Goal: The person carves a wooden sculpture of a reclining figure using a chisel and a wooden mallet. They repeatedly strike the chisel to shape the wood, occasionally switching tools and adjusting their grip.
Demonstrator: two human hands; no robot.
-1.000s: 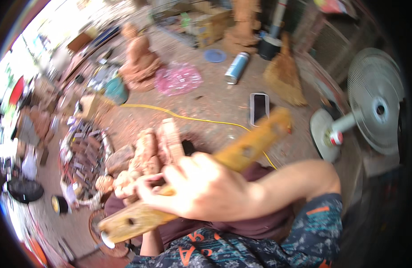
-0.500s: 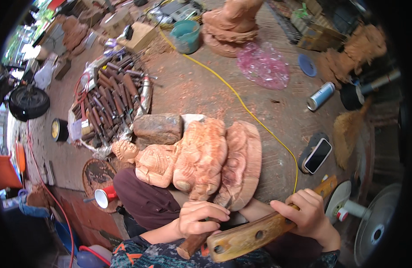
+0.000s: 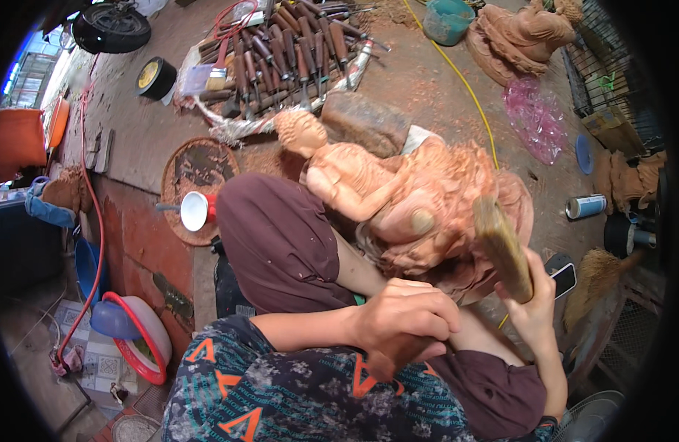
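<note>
A carved reddish-wood seated figure (image 3: pixel 347 177) lies on its side against my legs, its head toward the left and its base toward the right. My left hand (image 3: pixel 406 317) is closed around the brown handle of a carving chisel (image 3: pixel 398 356), held low in front of my shirt; its blade is hidden. In my right hand (image 3: pixel 532 303) is a flat bar-like wooden mallet (image 3: pixel 501 247), raised so that its far end overlaps the figure's lower part in view. A dark wood block (image 3: pixel 365 121) sits behind the figure's shoulder.
Many wooden-handled chisels (image 3: pixel 288 55) lie piled at the back. A red and white cup (image 3: pixel 195 211) stands on a round board at left. A yellow cord (image 3: pixel 457 70) crosses the floor. To the right are a spray can (image 3: pixel 586 206) and a phone (image 3: pixel 564 280).
The view has swung, shifting the scene. My right hand has raised the mallet from low by my lap toward the figure's base. My left hand still grips the chisel.
</note>
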